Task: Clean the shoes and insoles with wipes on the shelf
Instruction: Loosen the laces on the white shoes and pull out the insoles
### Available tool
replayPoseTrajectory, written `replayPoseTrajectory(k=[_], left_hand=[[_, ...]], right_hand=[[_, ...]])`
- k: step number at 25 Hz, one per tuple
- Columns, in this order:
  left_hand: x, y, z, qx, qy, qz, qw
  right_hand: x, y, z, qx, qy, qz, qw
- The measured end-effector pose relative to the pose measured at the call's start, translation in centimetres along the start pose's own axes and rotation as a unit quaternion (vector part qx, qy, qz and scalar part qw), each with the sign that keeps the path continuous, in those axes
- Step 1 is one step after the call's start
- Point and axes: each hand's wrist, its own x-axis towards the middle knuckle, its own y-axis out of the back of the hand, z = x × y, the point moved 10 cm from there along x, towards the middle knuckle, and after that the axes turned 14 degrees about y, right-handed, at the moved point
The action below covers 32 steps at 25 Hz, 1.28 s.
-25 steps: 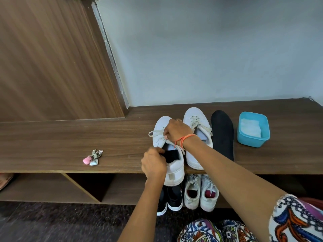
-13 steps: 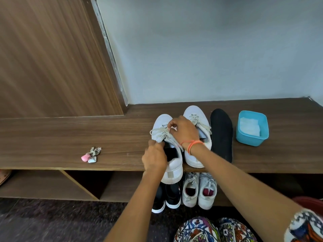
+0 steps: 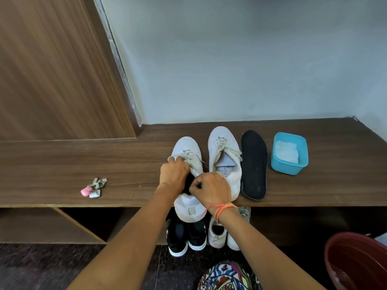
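Holding white lace-up sneaker [image 3: 187, 150] on brown wooden shelf [image 3: 125, 174], heel overhanging front edge.
Curling left hand [image 3: 174, 172] round laces [image 3: 191, 157], pinching black inner insole [image 3: 187, 185] with right hand [image 3: 211, 188]; bare wood leftward up to small pink keyring [image 3: 93, 188].

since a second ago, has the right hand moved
Yes. The right hand has come back from the laces of the white shoe toward the front edge of the shelf, now level with the heel end of the loose black insole.

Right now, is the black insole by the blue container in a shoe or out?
Out. The black insole lies flat on the wooden shelf, between a white sneaker and the blue container.
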Motion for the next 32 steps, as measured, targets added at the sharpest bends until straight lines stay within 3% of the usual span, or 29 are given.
replayPoseTrajectory(k=[5,14,18,21,26,32], left_hand=[[0.3,-1.1,1.1,0.05,-0.04,-0.018,0.998],[0.7,-0.3,1.4,0.009,-0.029,0.02,0.999],[0.5,-0.1,0.1,-0.074,-0.029,-0.002,0.997],[0.6,0.9,-0.9,-0.126,-0.076,-0.004,0.989],[0.3,3.3,-1.6,-0.211,-0.081,0.065,0.972],[2.1,1.2,-2.1,-0.251,-0.003,0.004,0.968]], right_hand=[[-0.5,0.4,-0.2,-0.047,0.013,-0.001,0.999],[-0.6,-0.1,-0.3,-0.056,0.021,-0.035,0.998],[-0.1,-0.2,-0.4,-0.042,0.014,-0.07,0.997],[0.6,-0.2,-0.8,-0.043,0.018,-0.116,0.992],[2.1,0.7,-2.5,-0.218,0.07,-0.157,0.961],[4.1,-2.1,-3.6,-0.316,0.113,-0.229,0.914]])
